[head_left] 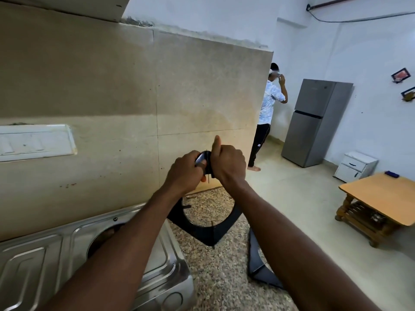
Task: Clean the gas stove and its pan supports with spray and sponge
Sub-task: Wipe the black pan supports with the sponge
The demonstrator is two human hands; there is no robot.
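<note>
Gripping the top of the black pan support [202,230] in your right hand [228,163], you are holding it upright over the counter [215,277] beside the stove [157,272]; your left hand [184,170] is pinching a dark pad [200,158] against it.

Your stove [157,265], near left: shiny silver. Pan support [197,231] before you: black. Counter [220,279]: speckled brown-beige. Wall tiles [107,86]: plain beige. Fridge [314,122], far right: grey. Table [381,194]: orange-tan.

Both forearms rise from the frame's bottom edge to its centre. Left hand [185,170] and right hand [229,166] sit close together, fingers curled, seemingly round one dark piece [209,163]; right thumb upright.
</note>
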